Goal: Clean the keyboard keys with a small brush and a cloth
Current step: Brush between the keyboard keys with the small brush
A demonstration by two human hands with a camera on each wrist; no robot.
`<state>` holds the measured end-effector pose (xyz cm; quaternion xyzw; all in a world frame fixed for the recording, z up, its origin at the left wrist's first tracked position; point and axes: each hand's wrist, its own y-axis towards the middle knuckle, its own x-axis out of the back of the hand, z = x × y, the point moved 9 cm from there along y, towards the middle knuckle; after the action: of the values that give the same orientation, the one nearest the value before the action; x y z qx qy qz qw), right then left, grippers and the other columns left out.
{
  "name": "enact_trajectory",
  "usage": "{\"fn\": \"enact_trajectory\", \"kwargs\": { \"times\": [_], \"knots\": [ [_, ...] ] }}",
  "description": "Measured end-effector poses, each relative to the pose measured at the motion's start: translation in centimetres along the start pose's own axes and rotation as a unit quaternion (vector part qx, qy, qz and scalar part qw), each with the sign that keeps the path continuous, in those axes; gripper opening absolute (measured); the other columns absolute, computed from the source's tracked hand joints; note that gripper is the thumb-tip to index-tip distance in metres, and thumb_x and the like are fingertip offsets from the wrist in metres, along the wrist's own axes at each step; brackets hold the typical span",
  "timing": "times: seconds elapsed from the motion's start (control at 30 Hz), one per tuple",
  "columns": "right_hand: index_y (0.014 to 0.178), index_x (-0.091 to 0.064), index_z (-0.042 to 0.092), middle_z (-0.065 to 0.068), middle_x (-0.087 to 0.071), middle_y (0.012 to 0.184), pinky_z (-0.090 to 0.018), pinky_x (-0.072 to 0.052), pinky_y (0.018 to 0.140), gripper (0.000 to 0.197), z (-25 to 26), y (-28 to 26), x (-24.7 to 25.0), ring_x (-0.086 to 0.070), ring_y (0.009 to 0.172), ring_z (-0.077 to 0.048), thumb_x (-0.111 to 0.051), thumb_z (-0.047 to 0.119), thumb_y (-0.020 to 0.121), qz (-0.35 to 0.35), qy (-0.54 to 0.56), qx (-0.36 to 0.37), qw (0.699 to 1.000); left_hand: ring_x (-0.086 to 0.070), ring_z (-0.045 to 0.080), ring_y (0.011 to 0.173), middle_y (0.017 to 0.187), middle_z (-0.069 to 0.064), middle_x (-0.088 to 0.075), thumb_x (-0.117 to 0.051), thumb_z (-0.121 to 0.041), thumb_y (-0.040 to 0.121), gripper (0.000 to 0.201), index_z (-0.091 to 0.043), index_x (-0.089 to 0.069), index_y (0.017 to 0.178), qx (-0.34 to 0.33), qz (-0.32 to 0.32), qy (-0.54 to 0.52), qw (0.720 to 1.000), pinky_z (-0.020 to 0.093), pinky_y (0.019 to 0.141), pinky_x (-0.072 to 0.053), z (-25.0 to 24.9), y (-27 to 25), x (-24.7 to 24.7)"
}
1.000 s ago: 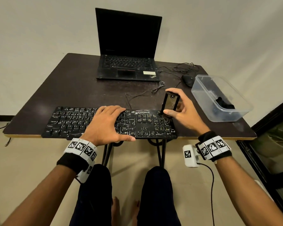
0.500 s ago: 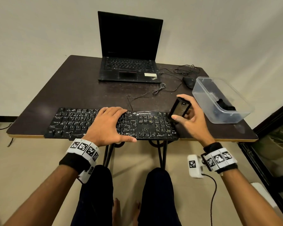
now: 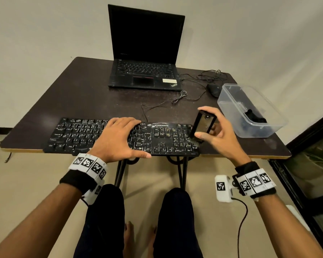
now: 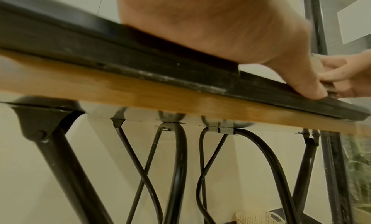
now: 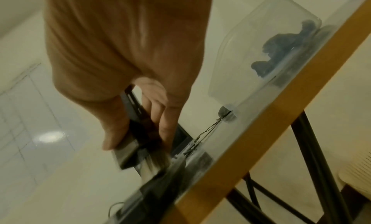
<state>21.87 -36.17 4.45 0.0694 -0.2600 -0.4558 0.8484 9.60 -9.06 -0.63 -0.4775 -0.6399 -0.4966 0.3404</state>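
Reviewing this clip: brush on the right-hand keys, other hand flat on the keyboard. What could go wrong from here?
1. The long black keyboard lies along the dark table's near edge; if the flat left hand lifts, strokes could nudge it off.
2. The right hand works the flat black brush close to the clear plastic tub holding the dark cloth; a wide stroke might knock it.

Black keyboard (image 3: 119, 136) lies flat along the table's near edge, centre frame; a small black brush (image 3: 201, 125) tilts upright, bristles on its right-hand keys; a dark cloth (image 3: 254, 116) sits in the tub at right
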Motion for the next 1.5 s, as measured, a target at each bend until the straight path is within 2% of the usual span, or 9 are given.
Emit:
{"fn": "enact_trajectory", "kwargs": {
  "times": [0.43, 0.53, 0.77, 0.9, 1.0, 1.13, 1.27, 1.37, 1.5],
  "knots": [
    [0.142, -0.055, 0.012, 0.003, -0.058, 0.135, -0.024, -0.056, 0.091, 0.071, 0.0, 1.6, -2.2, -0.065, 0.113, -0.007, -0.079, -0.016, 0.081, 0.016, 0.009, -0.004, 1.000, -0.047, 0.020, 0.139, 0.150, 0.000, -0.054, -0.049, -0.108, 0.055, 0.129, -0.020, -0.050, 0.149, 0.002, 0.009, 0.004, 1.000, 0.044, 0.125, -0.023, -0.1, 0.0, -0.1],
    [0.142, -0.055, 0.016, 0.007, -0.061, 0.134, -0.023, -0.054, 0.094, 0.071, 0.1, 1.8, -1.8, -0.065, 0.116, -0.005, -0.079, -0.013, 0.082, -0.040, -0.004, 0.001, 0.999, -0.047, 0.020, 0.139, 0.150, 0.000, -0.054, -0.048, -0.109, 0.055, 0.130, -0.020, -0.050, 0.149, 0.002, 0.013, 0.007, 1.000, 0.045, 0.125, -0.025, 0.0, 0.0, -0.2],
    [0.141, -0.056, 0.016, 0.009, -0.065, 0.127, -0.024, -0.054, 0.092, 0.071, -0.1, 2.6, -2.5, -0.067, 0.109, -0.006, -0.079, -0.014, 0.081, -0.042, 0.008, -0.009, 0.999, -0.047, 0.020, 0.140, 0.150, -0.001, -0.054, -0.047, -0.109, 0.055, 0.130, -0.020, -0.050, 0.150, 0.003, 0.014, 0.006, 1.000, 0.045, 0.126, -0.024, -0.1, 0.0, -0.1],
    [0.142, -0.055, 0.010, 0.009, -0.062, 0.128, -0.025, -0.057, 0.088, 0.071, -0.1, 3.0, -3.4, -0.068, 0.107, -0.005, -0.078, -0.018, 0.081, 0.017, 0.025, -0.015, 0.999, -0.046, 0.020, 0.139, 0.150, -0.002, -0.054, -0.052, -0.106, 0.056, 0.128, -0.020, -0.050, 0.150, 0.000, 0.010, 0.003, 1.000, 0.043, 0.126, -0.022, -0.1, 0.0, 0.0],
    [0.141, -0.056, 0.016, 0.015, -0.063, 0.130, -0.027, -0.056, 0.093, 0.071, 0.3, 3.1, -3.4, -0.068, 0.115, -0.011, -0.079, -0.014, 0.082, -0.006, 0.006, -0.004, 1.000, -0.046, 0.020, 0.139, 0.149, -0.001, -0.054, -0.050, -0.107, 0.055, 0.129, -0.019, -0.050, 0.149, 0.000, 0.009, 0.003, 1.000, 0.043, 0.125, -0.023, -0.2, 0.0, 0.0],
    [0.142, -0.055, 0.012, 0.003, -0.061, 0.130, -0.025, -0.057, 0.086, 0.070, 0.3, 3.7, -4.0, -0.068, 0.108, -0.006, -0.078, -0.016, 0.081, 0.035, 0.014, -0.015, 0.999, -0.045, 0.019, 0.140, 0.150, -0.001, -0.053, -0.049, -0.107, 0.055, 0.130, -0.019, -0.050, 0.150, 0.002, 0.013, 0.004, 1.000, 0.043, 0.126, -0.022, -0.2, -0.1, 0.0],
    [0.140, -0.057, 0.024, 0.001, -0.062, 0.138, -0.037, -0.059, 0.096, 0.073, 0.3, 4.0, -4.3, -0.068, 0.119, -0.022, -0.080, -0.011, 0.080, 0.006, 0.007, -0.008, 1.000, -0.045, 0.019, 0.140, 0.150, -0.001, -0.053, -0.051, -0.106, 0.055, 0.129, -0.020, -0.049, 0.151, 0.000, 0.010, -0.001, 1.000, 0.042, 0.125, -0.021, -0.2, -0.1, 0.1],
    [0.140, -0.056, 0.018, -0.006, -0.062, 0.134, -0.032, -0.059, 0.091, 0.071, -0.1, 4.2, -4.5, -0.068, 0.111, -0.016, -0.080, -0.014, 0.081, 0.033, 0.019, -0.019, 0.999, -0.045, 0.019, 0.139, 0.150, -0.001, -0.053, -0.051, -0.106, 0.055, 0.129, -0.020, -0.048, 0.151, -0.001, 0.009, 0.001, 1.000, 0.042, 0.125, -0.021, -0.2, -0.1, 0.0],
    [0.141, -0.057, 0.026, 0.000, -0.061, 0.139, -0.043, -0.061, 0.098, 0.073, 0.3, 4.2, -4.5, -0.068, 0.120, -0.022, -0.079, -0.010, 0.082, 0.001, 0.013, -0.011, 1.000, -0.046, 0.019, 0.138, 0.149, -0.002, -0.053, -0.050, -0.107, 0.055, 0.129, -0.020, -0.048, 0.150, 0.000, 0.011, 0.000, 1.000, 0.041, 0.125, -0.021, -0.1, 0.0, -0.1]
  ]
}}
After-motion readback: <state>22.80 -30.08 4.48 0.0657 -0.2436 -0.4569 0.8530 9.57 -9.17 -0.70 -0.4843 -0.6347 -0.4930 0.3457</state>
